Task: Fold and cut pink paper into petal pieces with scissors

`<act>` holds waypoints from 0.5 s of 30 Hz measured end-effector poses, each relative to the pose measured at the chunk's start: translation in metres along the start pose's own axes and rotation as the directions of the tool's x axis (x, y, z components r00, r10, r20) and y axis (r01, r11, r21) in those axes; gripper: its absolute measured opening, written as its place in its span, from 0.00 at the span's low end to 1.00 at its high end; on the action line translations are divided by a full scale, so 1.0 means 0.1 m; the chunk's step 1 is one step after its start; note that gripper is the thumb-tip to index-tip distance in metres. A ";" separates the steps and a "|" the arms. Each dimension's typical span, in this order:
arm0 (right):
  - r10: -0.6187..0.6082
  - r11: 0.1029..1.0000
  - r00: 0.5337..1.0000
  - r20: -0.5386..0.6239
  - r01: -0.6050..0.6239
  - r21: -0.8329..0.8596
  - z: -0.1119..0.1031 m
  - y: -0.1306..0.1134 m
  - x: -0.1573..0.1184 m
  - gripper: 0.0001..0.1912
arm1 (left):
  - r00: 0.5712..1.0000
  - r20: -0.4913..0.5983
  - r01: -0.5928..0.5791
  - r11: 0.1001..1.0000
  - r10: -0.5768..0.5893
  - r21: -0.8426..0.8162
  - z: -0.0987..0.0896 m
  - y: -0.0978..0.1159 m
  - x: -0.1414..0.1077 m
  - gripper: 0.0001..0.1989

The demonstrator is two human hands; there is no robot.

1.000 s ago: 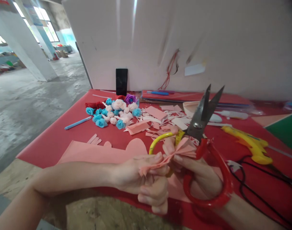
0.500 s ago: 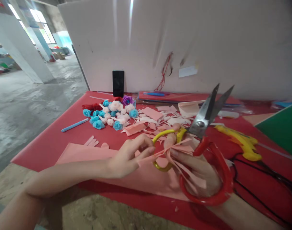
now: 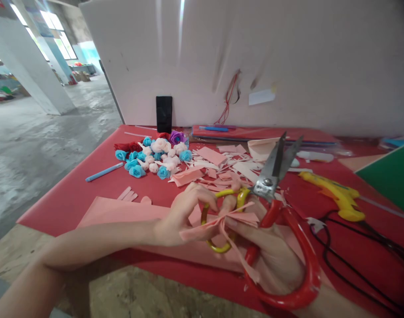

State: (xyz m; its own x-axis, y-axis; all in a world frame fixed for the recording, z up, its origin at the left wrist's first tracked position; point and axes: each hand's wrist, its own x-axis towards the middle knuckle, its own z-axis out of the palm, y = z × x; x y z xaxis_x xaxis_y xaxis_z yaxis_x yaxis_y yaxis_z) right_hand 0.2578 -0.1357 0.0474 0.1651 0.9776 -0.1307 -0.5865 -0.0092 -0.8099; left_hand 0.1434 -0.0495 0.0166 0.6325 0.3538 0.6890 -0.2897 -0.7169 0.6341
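Note:
My right hand [image 3: 274, 254] pinches a bunched cluster of pink paper strips [image 3: 241, 217] between thumb and fingers. On that same hand hang scissors [image 3: 267, 183] with one yellow and one red handle loop, their blades parted and pointing up and away. My left hand [image 3: 183, 212] is closed, its fingers curled by the yellow loop, at the left end of the pink strips; its thumb is partly hidden by the paper. Under both hands a large pink paper sheet [image 3: 122, 216] lies on the red table covering [image 3: 72, 185].
Blue, white, red and purple paper flowers [image 3: 164, 172] cluster behind my left hand, beside pink and white paper scraps [image 3: 211, 155]. A yellow glue gun [image 3: 334, 196] with a black cord lies right. A blue pen [image 3: 104, 172] rests left; a black phone-like slab [image 3: 164, 114] leans against the board.
The scissors and my right hand have shifted left and down, the blades swinging with them. My left fingers have lifted slightly and curled over by the yellow loop.

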 end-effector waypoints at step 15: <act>-0.045 0.999 0.979 -0.198 0.037 -0.039 -0.03 0.06 0.00 0.18 | 0.969 -0.180 0.132 0.971 -0.169 -0.199 0.10 0.12 -0.02 0.06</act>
State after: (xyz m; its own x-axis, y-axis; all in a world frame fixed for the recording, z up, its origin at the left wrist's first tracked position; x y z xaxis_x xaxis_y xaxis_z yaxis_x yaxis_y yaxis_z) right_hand 0.2568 -0.1360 0.0405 0.3452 0.9158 -0.2054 -0.5482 0.0191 -0.8361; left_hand 0.1453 -0.0646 0.0193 0.5325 0.5722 0.6237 -0.3402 -0.5300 0.7767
